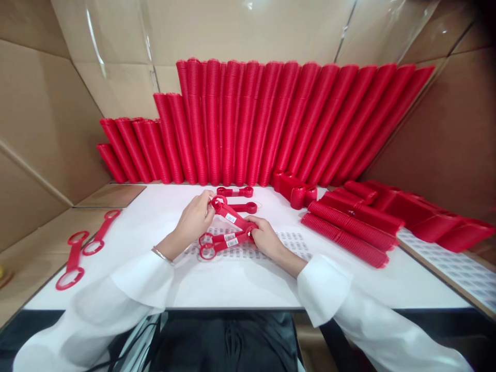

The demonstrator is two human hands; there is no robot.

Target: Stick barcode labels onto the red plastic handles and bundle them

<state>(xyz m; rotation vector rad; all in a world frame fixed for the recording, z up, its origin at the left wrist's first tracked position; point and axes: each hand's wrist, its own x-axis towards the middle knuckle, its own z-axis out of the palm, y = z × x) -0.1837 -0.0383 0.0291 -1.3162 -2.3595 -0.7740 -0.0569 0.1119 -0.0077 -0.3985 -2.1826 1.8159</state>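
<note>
Several red ring-ended strips [231,238] with white barcode labels fan out between my hands over the middle of the table. My left hand [197,217] is closed on the upper ring end of one strip. My right hand [264,236] grips the strips together at their right ends. Lower left, the ring ends of other strips spread apart. Beneath them lies a sheet of printed labels [294,243]. Just beyond my hands, a red strip [245,207] and another red strip [235,192] lie flat on the white table.
Tall stacks of red pieces [248,124] line the cardboard wall at the back. Shorter red bundles [349,232] lie on the right, beside another label sheet [453,263]. Two loose red strips [73,259] rest at the left of the white table [248,289].
</note>
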